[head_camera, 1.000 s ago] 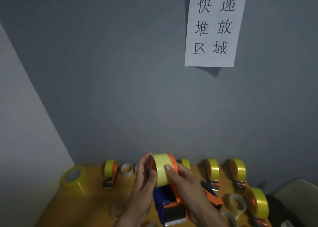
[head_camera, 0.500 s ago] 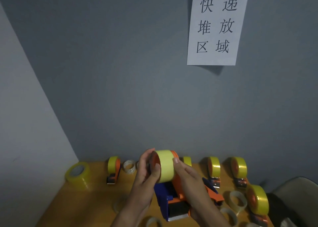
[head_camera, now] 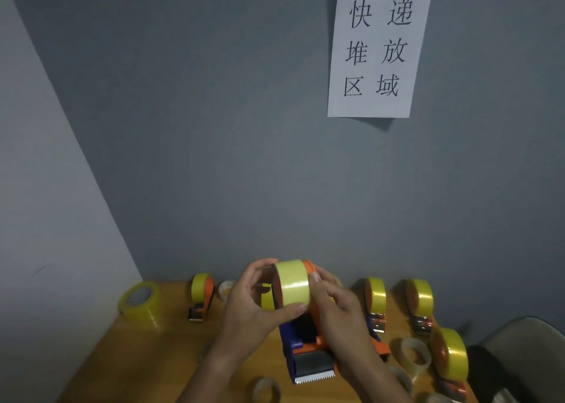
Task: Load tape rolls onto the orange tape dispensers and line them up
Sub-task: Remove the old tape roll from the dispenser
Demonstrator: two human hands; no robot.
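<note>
Both hands are up over the table (head_camera: 146, 360), working one dispenser (head_camera: 308, 350) held just above the wood. The left hand (head_camera: 253, 308) curls around the yellow roll (head_camera: 293, 283), fingers over its top at the far side and thumb pressed under its near edge, so it is clamped on the roll. The roll sits on the dispenser's orange wheel, whose rim peeks out on the right side of the tape. The right hand (head_camera: 339, 314) wraps the dispenser's body from the right, thumb tip laid against the roll's right edge; the fingers behind are hidden, but the grip is plainly on the dispenser. Below the hands hangs the blue and orange frame, with the toothed metal blade pointing toward the camera. Along the wall stands a row of loaded dispensers: one to the left (head_camera: 201, 295), two to the right (head_camera: 376, 301) (head_camera: 420, 305), and another nearer on the right (head_camera: 451, 356). A big yellow roll (head_camera: 140, 305) lies flat at the table's far left corner. Thin, near-empty clear rolls are scattered about: one at the front (head_camera: 266, 390), one on the right (head_camera: 414, 355), and a small one at the back (head_camera: 226, 289). A paper sign (head_camera: 379, 48) with Chinese characters hangs on the grey wall, and a chair back (head_camera: 526, 356) shows at lower right.
</note>
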